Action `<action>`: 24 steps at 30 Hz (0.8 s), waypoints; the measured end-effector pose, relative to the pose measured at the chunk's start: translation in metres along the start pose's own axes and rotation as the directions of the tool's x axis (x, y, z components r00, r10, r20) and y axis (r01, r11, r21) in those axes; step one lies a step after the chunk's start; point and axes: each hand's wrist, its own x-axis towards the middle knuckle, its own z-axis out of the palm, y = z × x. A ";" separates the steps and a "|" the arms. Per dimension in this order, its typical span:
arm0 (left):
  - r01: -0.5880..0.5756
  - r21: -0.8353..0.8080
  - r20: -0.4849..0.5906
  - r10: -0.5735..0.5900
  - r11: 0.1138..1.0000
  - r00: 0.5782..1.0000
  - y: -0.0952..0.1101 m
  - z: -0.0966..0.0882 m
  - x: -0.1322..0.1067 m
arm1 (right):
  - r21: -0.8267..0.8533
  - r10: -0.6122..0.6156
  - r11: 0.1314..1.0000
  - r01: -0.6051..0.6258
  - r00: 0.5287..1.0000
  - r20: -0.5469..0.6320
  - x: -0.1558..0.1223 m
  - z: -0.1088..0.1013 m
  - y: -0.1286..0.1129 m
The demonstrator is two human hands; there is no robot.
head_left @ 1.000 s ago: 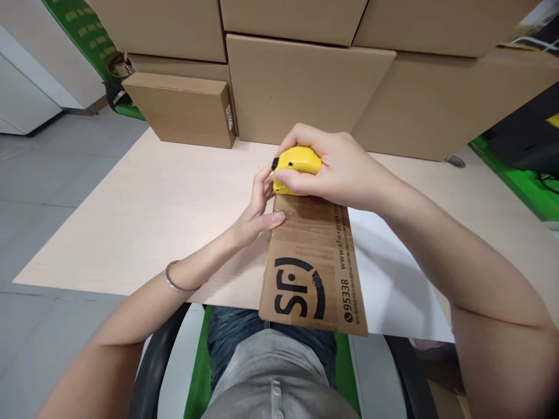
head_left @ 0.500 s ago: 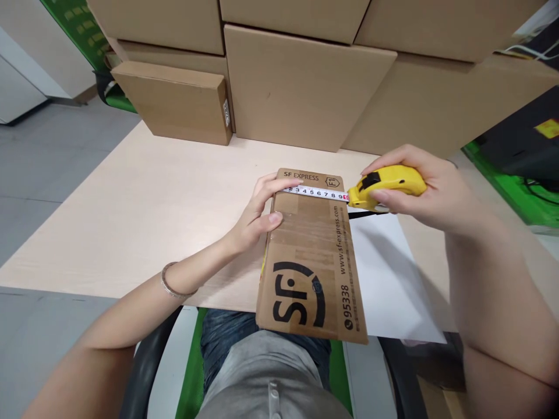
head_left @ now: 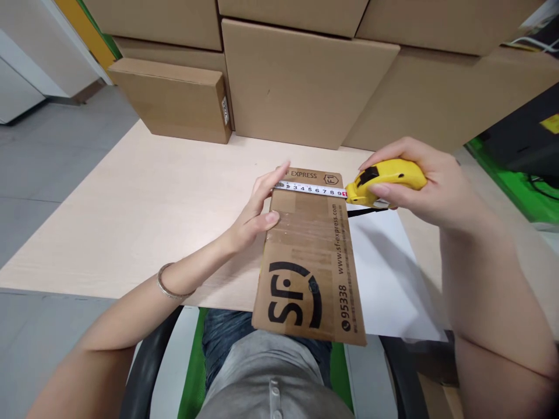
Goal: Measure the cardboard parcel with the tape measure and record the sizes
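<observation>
A brown cardboard box (head_left: 312, 238) printed with SF Express lettering stands at the table's front edge, its near end reaching over it. My left hand (head_left: 253, 215) holds the box's left side, thumb resting on the top edge and index finger raised away from the tape. A yellow tape measure (head_left: 395, 174) is gripped in my right hand (head_left: 432, 186) at the box's right edge. Its white blade (head_left: 310, 190) lies across the box top, with numbers up to about 9 and a red mark at the case. The blade's hook end is by the left edge, beside my left fingers.
White paper (head_left: 388, 267) lies on the table (head_left: 144, 221) right of the box, with a thin black item (head_left: 367, 213) partly under my right hand. A smaller carton (head_left: 170, 102) stands at the back left, before stacked large cartons (head_left: 301, 81).
My left index finger has lifted off the tape's end, uncovering the hook and first numbers. The tape and box have shifted slightly left; my right hand keeps its grip.
</observation>
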 end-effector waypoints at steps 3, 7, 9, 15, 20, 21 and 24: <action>0.051 -0.125 -0.063 -0.060 0.991 0.996 0.003 0.001 -0.003 | 0.009 -0.044 0.999 0.045 0.998 -0.037 0.005 0.006 -0.007; 0.138 -0.238 -0.107 -0.167 0.961 0.980 0.015 -0.001 -0.012 | -0.003 -0.109 0.994 0.109 0.993 -0.033 0.015 0.014 -0.021; 0.169 -0.286 -0.126 -0.212 0.943 0.969 0.020 -0.004 -0.017 | -0.006 -0.129 0.992 0.129 0.992 -0.016 0.021 0.017 -0.029; 0.262 -0.354 -0.148 -0.331 0.898 0.932 0.025 -0.017 -0.025 | 0.177 -0.141 0.971 0.159 0.984 -0.110 0.036 0.031 -0.041; 0.423 -0.164 -0.284 -0.453 0.891 0.845 0.048 -0.039 -0.035 | 0.513 0.176 0.850 -0.118 0.982 -0.066 0.033 0.045 -0.013; 0.483 -0.094 -0.319 -0.486 0.870 0.814 0.055 -0.044 -0.038 | 0.542 0.231 0.820 -0.184 0.973 -0.019 0.030 0.047 -0.005; 0.673 0.004 -0.419 -0.610 0.739 0.672 0.079 -0.059 -0.047 | 0.556 0.346 0.751 -0.357 0.929 0.129 0.018 0.050 0.016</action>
